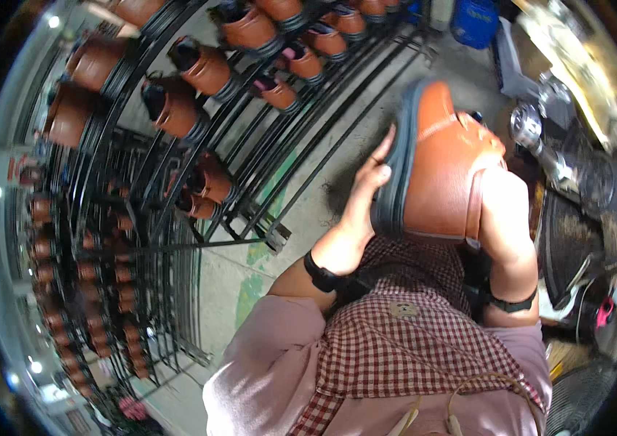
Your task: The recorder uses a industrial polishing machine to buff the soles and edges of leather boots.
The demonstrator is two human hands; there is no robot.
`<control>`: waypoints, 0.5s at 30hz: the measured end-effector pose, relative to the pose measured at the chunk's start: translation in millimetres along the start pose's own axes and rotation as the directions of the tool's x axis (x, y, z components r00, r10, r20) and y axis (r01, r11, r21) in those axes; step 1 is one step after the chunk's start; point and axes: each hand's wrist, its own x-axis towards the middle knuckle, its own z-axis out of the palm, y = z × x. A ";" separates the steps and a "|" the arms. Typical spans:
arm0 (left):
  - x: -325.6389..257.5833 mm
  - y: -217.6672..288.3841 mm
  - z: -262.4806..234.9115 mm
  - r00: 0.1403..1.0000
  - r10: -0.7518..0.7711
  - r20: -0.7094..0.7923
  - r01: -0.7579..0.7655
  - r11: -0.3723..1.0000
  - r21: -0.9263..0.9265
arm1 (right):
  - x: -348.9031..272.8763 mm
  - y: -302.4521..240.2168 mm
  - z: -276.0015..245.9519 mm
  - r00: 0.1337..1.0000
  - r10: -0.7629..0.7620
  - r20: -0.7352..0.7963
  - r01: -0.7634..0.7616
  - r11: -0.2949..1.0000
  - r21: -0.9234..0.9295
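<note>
Orange-brown leather, dark rubber sole: one shoe (443, 156) is held up close in front of the person's chest, sole edge turned to the left, upper to the right.

Left hand (372, 182): fingers spread flat against the sole's rim, pressing rather than wrapping it. Right hand (501, 207): mostly hidden behind the shoe's upper; the wrist runs up against the heel side, and it appears to cup the shoe from the right, though the finger positions cannot be told. Between the two, the shoe is carried clear of any surface.

Handling, as judged: the sole looks thick and stiff, so it should bear a firm press at the rim without deforming. The leather upper looks smooth and likely yields under the thumb; it may mark or scuff if rubbed. Weight is probably moderate, a two-hand hold being comfortable but not strictly needed. Soundest purchase: sole rim on one side, heel on the other.

Surroundings, relative to the shoe: to its left and above stands a black wire rack (265, 182) loaded with rows of matching shoes. Below the rack lies a grey concrete floor (330, 160) with green paint patches. To the shoe's right sits a dark machine (577, 218) with metal fittings. Above it, a blue drum (474, 20).
</note>
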 end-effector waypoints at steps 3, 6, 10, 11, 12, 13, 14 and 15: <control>-15.0 -18.0 -24.6 0.997 0.080 -0.012 -0.078 0.988 0.136 | -7.8 1.9 11.6 0.969 0.176 0.171 -0.180 0.984 0.007; -18.0 -1.5 -19.7 0.986 0.156 0.059 -0.167 0.914 0.369 | -18.1 4.2 18.0 0.899 0.316 0.304 -0.393 0.888 0.238; -23.3 1.5 -28.1 0.999 0.047 -0.011 -0.047 0.999 0.025 | 7.7 -23.6 -9.9 0.955 -0.276 0.107 0.225 0.913 0.341; -24.3 1.0 -30.1 0.998 0.039 -0.039 -0.038 0.999 0.026 | 7.0 -23.1 -7.4 0.960 -0.265 0.090 0.224 0.920 0.323; -23.3 -1.4 -27.7 0.998 0.018 -0.053 -0.017 1.000 0.017 | 5.4 -22.9 -5.9 0.959 -0.269 0.092 0.228 0.920 0.319; -23.8 -0.7 -22.2 0.997 -0.019 -0.070 0.017 0.999 -0.029 | 3.4 -22.5 -2.3 0.970 -0.240 0.039 0.216 0.924 0.317; -23.6 -2.9 -23.8 0.997 -0.014 -0.071 0.012 0.999 -0.032 | 0.7 -22.3 2.1 0.977 -0.211 -0.013 0.204 0.927 0.316; -23.6 -4.1 -27.7 0.998 0.024 -0.060 -0.012 0.981 0.194 | -1.8 -23.1 8.6 0.975 -0.223 -0.011 0.215 0.923 0.321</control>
